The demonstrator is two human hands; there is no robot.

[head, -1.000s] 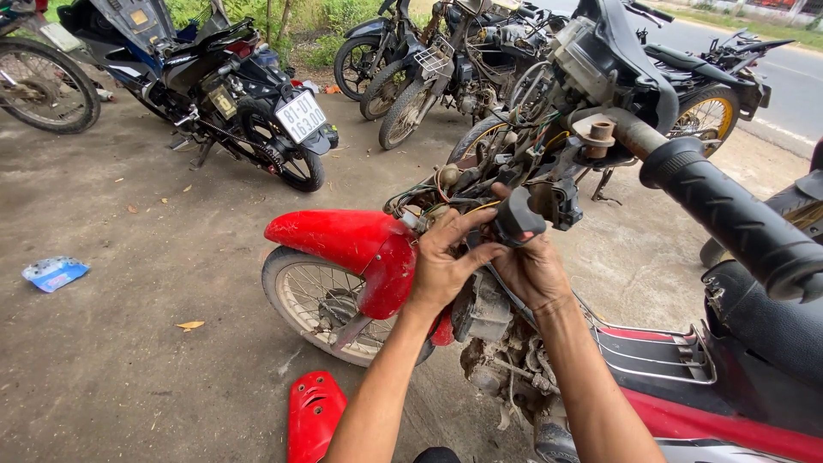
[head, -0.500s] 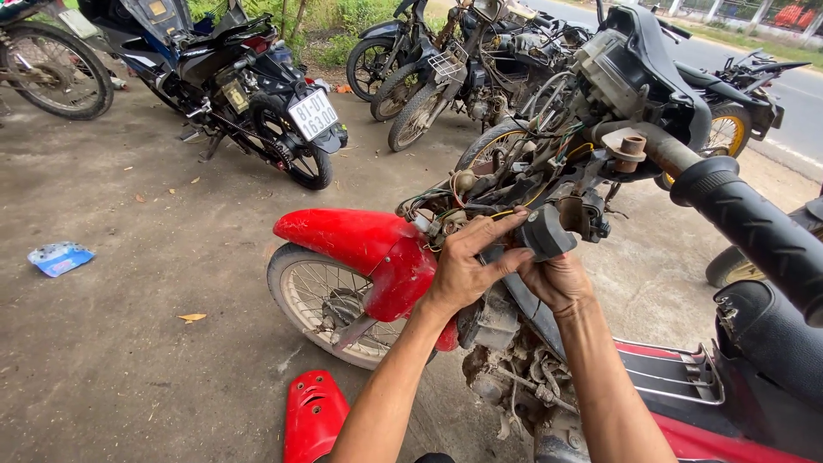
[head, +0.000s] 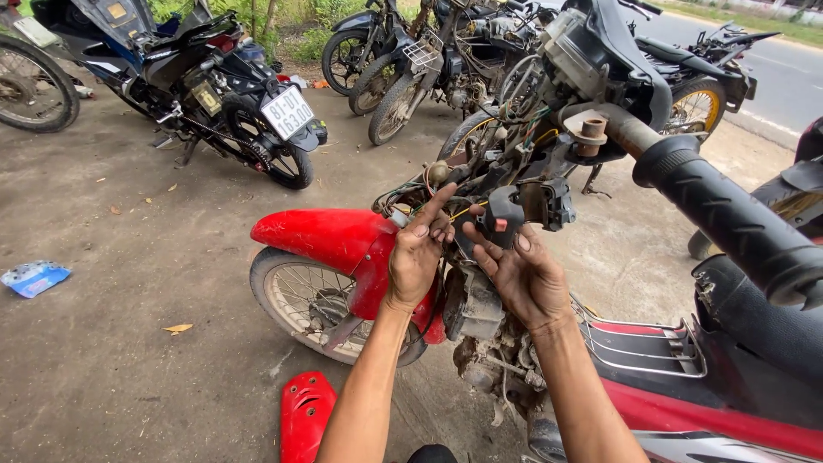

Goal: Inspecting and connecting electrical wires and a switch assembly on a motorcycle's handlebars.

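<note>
A stripped red motorbike stands in front of me, with a red front mudguard [head: 330,237], a spoked front wheel [head: 300,300] and a black handlebar grip [head: 729,214] at the right. My left hand [head: 417,253] is raised beside the bare wiring [head: 480,163] under the handlebar, its fingers partly spread and one pointing up. My right hand [head: 519,274] is palm up and holds a black switch block [head: 504,219] with a small red button by its fingertips. The engine [head: 476,313] shows below both hands.
A loose red body panel [head: 304,416] lies on the concrete floor near my left arm. Several other motorbikes are parked behind, one black with a number plate [head: 287,111]. A blue wrapper [head: 34,279] lies at the far left. A road runs at the top right.
Both hands have drawn back from the wiring cluster. My left hand has opened and the right has turned palm up with the switch block. The camera has moved closer.
</note>
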